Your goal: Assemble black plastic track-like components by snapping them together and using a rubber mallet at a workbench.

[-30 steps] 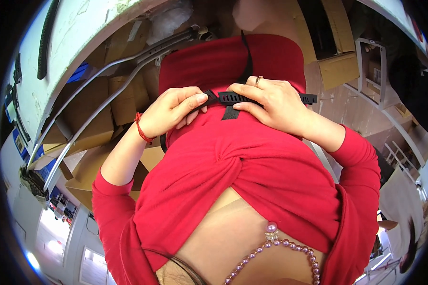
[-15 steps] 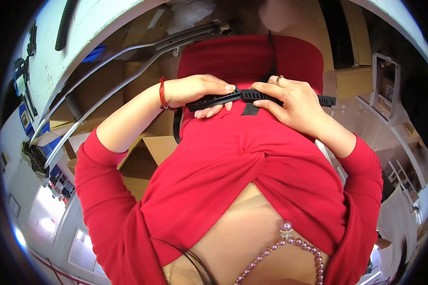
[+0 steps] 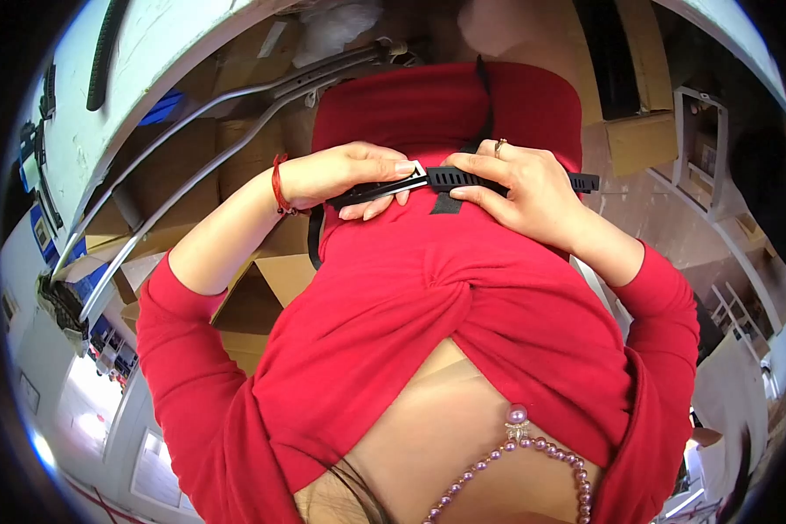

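Above my red-covered lap, my left hand [image 3: 349,177] pinches a black buckle piece [image 3: 418,177], its thumb on top and fingertips underneath; a pale, light-catching frame shows at its end. Right beside it, my right hand [image 3: 533,188] is closed over a black slotted strap [image 3: 450,178]. The strap's end [image 3: 584,182] sticks out past that hand. Strap and buckle piece meet between my hands, but whether they are joined I cannot tell. A short black fabric tab [image 3: 446,203] hangs below the strap against the red cloth.
A white tabletop [image 3: 157,65] curves along the upper left, with another black slotted strap [image 3: 107,52] on it. Bent metal tubes [image 3: 183,166] run beside my left arm. Open cardboard boxes [image 3: 262,293] stand below, and another carton [image 3: 640,144] is at the upper right.
The pale frame at the buckle's end now shows where it looked black before. Both hands and the strap sit slightly further left in the picture, as the whole view has shifted a little.
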{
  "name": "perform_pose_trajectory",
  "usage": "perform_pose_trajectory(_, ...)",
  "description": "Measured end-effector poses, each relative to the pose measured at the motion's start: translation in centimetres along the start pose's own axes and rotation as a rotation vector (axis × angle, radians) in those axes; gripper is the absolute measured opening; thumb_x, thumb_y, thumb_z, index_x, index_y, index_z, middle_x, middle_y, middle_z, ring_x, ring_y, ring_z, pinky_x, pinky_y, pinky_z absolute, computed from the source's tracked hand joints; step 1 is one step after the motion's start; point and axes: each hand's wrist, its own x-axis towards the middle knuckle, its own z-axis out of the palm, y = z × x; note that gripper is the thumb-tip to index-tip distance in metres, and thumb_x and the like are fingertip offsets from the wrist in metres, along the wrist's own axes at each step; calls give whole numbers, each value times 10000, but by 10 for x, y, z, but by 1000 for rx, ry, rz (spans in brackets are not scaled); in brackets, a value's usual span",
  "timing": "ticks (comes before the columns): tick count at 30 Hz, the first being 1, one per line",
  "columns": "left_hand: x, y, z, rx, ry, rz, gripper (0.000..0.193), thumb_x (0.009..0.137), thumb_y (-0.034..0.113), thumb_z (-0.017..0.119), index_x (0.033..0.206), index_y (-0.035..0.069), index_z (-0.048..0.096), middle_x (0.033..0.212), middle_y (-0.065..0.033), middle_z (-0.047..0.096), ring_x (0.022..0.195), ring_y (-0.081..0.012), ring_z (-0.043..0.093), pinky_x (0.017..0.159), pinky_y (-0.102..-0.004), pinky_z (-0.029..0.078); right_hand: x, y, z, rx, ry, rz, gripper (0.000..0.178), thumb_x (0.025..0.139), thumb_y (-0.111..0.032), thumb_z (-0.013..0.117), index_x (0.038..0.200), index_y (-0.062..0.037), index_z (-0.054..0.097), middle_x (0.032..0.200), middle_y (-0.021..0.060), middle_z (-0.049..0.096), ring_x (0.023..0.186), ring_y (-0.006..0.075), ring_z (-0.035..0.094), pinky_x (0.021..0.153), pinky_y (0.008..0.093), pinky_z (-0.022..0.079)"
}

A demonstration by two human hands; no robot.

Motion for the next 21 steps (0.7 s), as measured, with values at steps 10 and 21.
perform_pose_trajectory(10,-2,5,3,114,10,-9,433,1036,405,412,877,50,602,550,27,478,434,-55,391,428,-217,311,4,0,-5,-51,-46,-45,296,837,-281,709,1098,-143,691,774,50,599,671,227,608,586,339,481)
perform_pose_trajectory(21,-4,20,19,767,111,2,447,1036,391,397,845,14,545,537,-88,510,490,-214,540,525,-346,430,-4,-1,2,-41,-60,-33,306,809,-245,719,1100,-153,691,777,45,604,682,232,614,587,346,481)
